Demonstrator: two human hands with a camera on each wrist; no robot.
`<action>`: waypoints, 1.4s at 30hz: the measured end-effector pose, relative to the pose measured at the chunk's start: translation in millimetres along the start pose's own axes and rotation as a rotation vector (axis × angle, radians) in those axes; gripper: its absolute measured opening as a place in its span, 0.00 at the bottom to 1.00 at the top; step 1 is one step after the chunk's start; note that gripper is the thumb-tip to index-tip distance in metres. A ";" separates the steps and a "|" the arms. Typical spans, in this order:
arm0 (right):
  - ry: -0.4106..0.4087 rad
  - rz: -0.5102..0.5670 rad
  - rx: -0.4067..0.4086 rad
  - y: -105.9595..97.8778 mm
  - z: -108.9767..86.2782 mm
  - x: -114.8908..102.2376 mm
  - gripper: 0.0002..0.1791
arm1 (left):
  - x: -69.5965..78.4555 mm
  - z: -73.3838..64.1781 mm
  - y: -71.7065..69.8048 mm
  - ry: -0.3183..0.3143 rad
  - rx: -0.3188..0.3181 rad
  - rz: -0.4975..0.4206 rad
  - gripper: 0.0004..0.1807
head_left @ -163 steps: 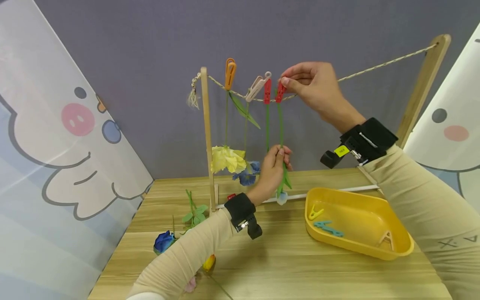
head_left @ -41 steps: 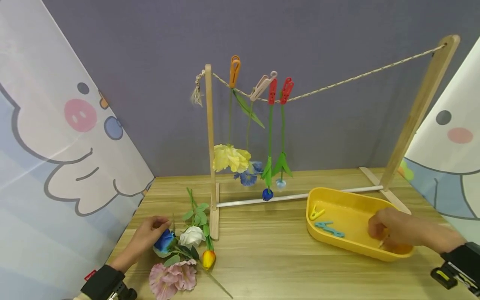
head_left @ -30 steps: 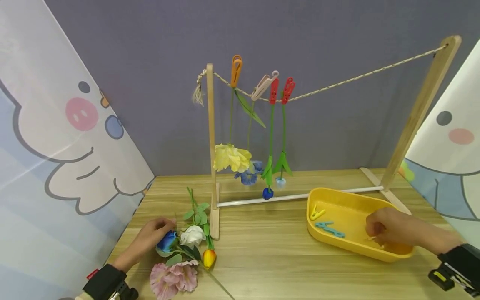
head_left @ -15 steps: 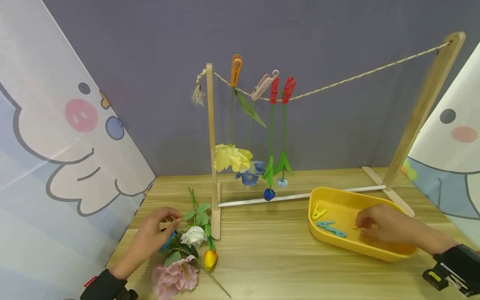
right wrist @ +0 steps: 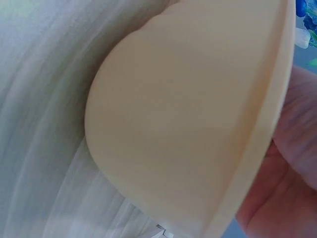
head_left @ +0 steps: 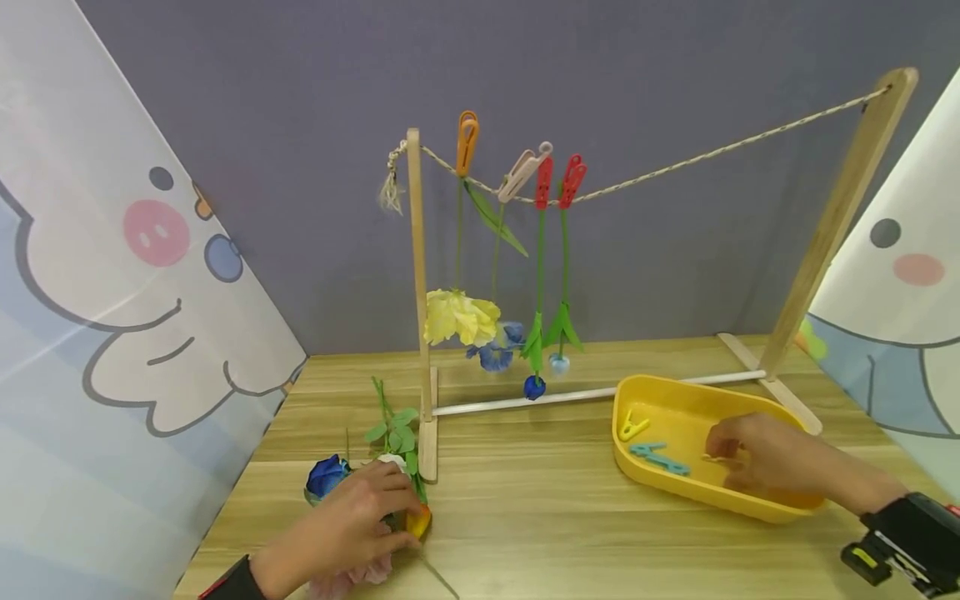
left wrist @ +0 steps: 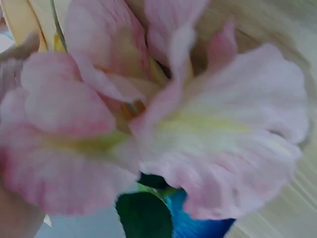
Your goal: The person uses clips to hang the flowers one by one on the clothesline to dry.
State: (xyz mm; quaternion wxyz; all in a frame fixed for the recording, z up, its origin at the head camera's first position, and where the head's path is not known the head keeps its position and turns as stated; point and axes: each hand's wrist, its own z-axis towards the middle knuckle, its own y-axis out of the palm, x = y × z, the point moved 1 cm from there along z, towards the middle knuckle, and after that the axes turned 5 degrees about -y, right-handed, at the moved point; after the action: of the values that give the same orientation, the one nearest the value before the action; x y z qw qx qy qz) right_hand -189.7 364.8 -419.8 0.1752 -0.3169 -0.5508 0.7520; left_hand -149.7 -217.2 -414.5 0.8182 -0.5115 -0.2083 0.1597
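In the head view my left hand (head_left: 348, 525) is over the flowers at the left of the table, thumb and fingers apart around the red-and-yellow tulip (head_left: 418, 522); a grip on it does not show. A pink flower (left wrist: 208, 134) fills the left wrist view, beneath that hand. A blue rose (head_left: 326, 477) and a partly covered white rose (head_left: 393, 461) lie beside it. My right hand (head_left: 772, 458) is inside the yellow tray (head_left: 626, 471), pinching a beige clothespin (head_left: 716, 458), mostly hidden by the fingers. The tray wall blocks most of the right wrist view.
A rope (head_left: 720, 152) sags between two wooden posts (head_left: 840, 225). Orange, pale pink and red clothespins (head_left: 543, 183) hold several flowers upside down on its left part. A yellow clothespin (head_left: 632, 428) and teal clothespins (head_left: 660, 457) lie in the tray. A white bar (head_left: 517, 403) joins the posts' feet.
Both hands have come down from the rope, where a light-blue flower now hangs from a red clothespin. My left hand moved from the blue rose toward the tulip; the right shifted left with the beige clothespin.
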 end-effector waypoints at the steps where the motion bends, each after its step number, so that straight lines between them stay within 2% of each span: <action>1: 0.002 -0.007 0.003 0.2 0.2 -0.3 0.21 | 1.4 1.0 1.2 0.016 -0.010 0.003 0.16; 8: 0.047 0.002 -0.030 0.4 0.4 -2.3 0.19 | 7.6 3.6 7.5 0.005 -0.102 0.069 0.18; 11: 0.052 0.008 -0.042 0.8 -0.8 -1.9 0.20 | 12.3 6.4 9.4 0.025 -0.128 0.087 0.17; 17: 0.008 -0.010 -0.016 3.6 -1.4 -1.5 0.21 | 22.6 11.3 16.5 0.121 -0.127 0.109 0.11; 20: 0.021 -0.009 -0.017 4.1 -1.0 -2.8 0.20 | 24.0 13.0 20.3 0.160 -0.124 0.133 0.04; 23: 0.043 -0.005 -0.021 4.2 -0.8 -3.8 0.20 | 23.7 15.6 22.6 0.186 -0.114 0.142 0.02; 27: 0.053 -0.001 -0.019 4.1 -1.0 -3.6 0.21 | 22.3 20.0 22.3 0.200 -0.096 0.111 0.03; 32: 0.042 -0.002 -0.002 4.8 0.0 -3.0 0.20 | 24.1 25.1 13.6 0.160 -0.055 0.086 0.05; 34: 0.040 -0.004 0.005 5.0 0.5 -3.7 0.20 | 25.2 26.4 7.7 0.119 -0.051 0.064 0.09; 38: 0.074 0.000 0.023 4.1 3.4 -6.7 0.19 | 24.1 30.2 -4.6 0.065 -0.049 -0.011 0.17; 42: 0.088 -0.001 0.081 3.4 9.5 -10.2 0.15 | 21.3 34.4 -15.9 0.002 -0.077 -0.110 0.21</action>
State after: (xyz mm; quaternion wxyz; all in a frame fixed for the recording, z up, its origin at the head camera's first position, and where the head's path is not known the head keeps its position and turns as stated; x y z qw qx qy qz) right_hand -188.2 350.6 -418.2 0.2121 -0.3420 -0.5119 0.7589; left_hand -148.0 -187.3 -382.9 0.8057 -0.5305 -0.2413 0.1057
